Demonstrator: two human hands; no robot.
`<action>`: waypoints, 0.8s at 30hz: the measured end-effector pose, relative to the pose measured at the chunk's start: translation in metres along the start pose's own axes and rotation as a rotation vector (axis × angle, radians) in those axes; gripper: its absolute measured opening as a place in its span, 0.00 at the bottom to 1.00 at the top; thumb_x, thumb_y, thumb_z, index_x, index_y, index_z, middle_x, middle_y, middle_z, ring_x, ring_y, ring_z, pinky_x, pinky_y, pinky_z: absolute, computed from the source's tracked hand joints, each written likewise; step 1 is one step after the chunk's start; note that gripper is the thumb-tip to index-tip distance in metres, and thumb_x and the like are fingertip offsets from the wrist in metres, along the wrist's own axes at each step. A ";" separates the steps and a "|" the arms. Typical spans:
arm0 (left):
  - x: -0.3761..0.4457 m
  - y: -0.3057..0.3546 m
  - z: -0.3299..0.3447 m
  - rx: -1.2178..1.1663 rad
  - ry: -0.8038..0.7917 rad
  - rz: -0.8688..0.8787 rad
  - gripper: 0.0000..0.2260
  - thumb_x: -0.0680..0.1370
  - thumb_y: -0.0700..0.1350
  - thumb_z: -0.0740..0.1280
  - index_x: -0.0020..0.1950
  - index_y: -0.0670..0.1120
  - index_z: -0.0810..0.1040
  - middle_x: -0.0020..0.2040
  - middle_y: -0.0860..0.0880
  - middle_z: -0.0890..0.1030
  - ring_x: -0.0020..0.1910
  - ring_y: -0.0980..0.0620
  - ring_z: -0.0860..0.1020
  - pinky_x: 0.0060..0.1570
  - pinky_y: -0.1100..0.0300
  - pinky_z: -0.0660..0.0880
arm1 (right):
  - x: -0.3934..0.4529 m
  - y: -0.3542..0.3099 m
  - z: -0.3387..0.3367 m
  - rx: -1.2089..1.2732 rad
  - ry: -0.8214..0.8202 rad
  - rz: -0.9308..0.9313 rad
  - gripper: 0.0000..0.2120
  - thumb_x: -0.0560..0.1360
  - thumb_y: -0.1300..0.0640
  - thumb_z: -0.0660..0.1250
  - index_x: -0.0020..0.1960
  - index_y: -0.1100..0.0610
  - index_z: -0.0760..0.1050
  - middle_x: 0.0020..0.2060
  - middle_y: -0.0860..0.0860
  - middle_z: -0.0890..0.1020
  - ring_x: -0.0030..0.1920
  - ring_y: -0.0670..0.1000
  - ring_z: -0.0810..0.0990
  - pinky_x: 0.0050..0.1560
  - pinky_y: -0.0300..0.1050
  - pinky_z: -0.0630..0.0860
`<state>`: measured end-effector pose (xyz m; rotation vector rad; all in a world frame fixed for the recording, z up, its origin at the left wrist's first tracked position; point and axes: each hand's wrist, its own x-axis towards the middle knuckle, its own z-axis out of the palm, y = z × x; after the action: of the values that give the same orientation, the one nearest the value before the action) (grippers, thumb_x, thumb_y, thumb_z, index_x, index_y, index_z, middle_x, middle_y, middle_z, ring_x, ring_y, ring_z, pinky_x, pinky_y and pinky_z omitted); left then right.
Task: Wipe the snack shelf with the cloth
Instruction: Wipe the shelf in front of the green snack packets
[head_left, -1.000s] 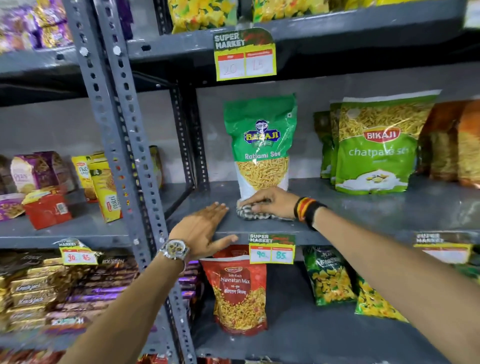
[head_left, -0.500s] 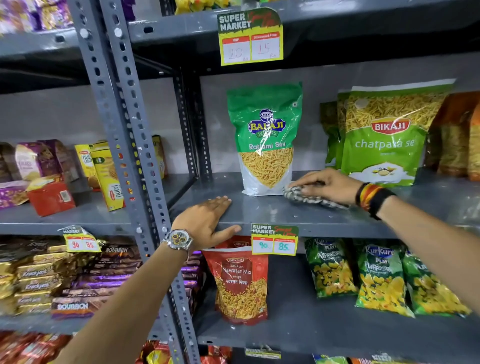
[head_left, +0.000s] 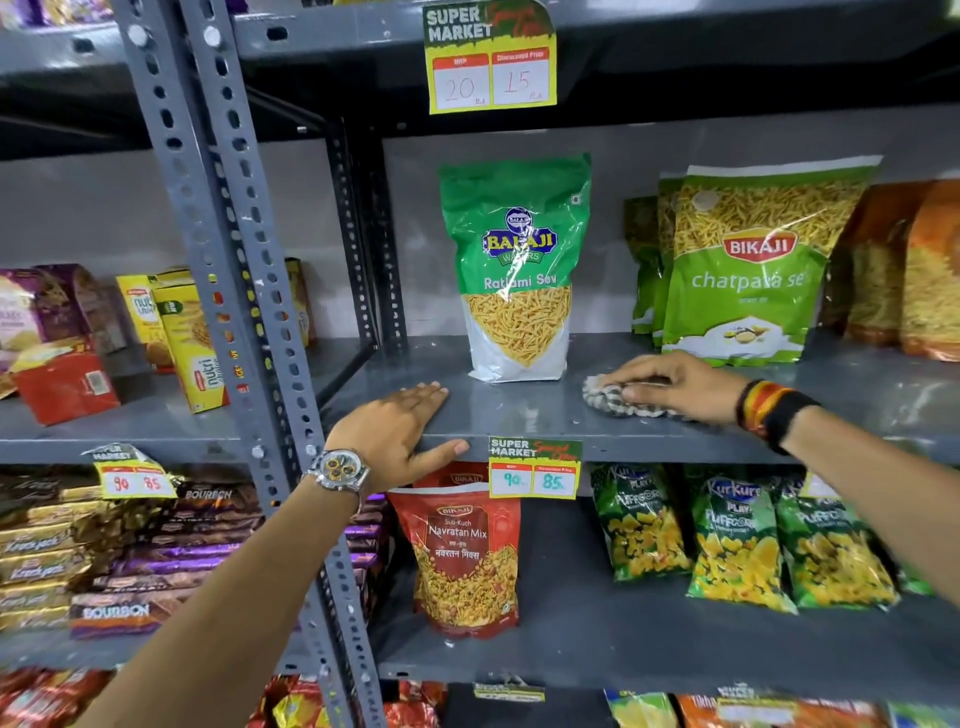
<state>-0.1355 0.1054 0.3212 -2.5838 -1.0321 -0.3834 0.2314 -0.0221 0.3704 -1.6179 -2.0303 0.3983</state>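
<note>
The right hand (head_left: 670, 384) hides most of the cloth (head_left: 610, 402); orange packets (head_left: 930, 270) run off-frame.

Grey metal shelf (head_left: 519, 415), grey-and-white checked cloth (head_left: 610, 402), green Balaji packet (head_left: 514, 270), red Navratan packet (head_left: 462, 551)
</note>
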 end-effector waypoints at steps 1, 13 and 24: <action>0.000 0.000 0.000 0.005 0.001 -0.003 0.43 0.75 0.76 0.44 0.81 0.49 0.59 0.80 0.50 0.63 0.77 0.51 0.64 0.72 0.51 0.66 | -0.016 -0.005 -0.002 0.025 -0.037 -0.002 0.12 0.77 0.51 0.67 0.58 0.39 0.79 0.55 0.36 0.80 0.58 0.36 0.78 0.61 0.33 0.71; -0.001 0.002 -0.004 -0.014 -0.017 -0.008 0.46 0.73 0.78 0.41 0.81 0.50 0.58 0.80 0.50 0.63 0.77 0.50 0.64 0.72 0.50 0.67 | -0.002 -0.003 0.007 0.039 0.065 0.028 0.12 0.77 0.56 0.68 0.58 0.42 0.80 0.54 0.45 0.82 0.56 0.44 0.80 0.63 0.43 0.73; 0.034 0.069 -0.015 -0.059 0.093 0.353 0.29 0.84 0.60 0.48 0.79 0.44 0.63 0.78 0.43 0.67 0.75 0.46 0.67 0.72 0.47 0.68 | 0.029 0.006 -0.027 0.156 0.355 0.082 0.13 0.76 0.63 0.69 0.60 0.58 0.81 0.55 0.48 0.81 0.55 0.45 0.79 0.62 0.37 0.74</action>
<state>-0.0651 0.0730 0.3335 -2.7005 -0.5248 -0.4415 0.2467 0.0055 0.3957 -1.5544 -1.6344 0.2682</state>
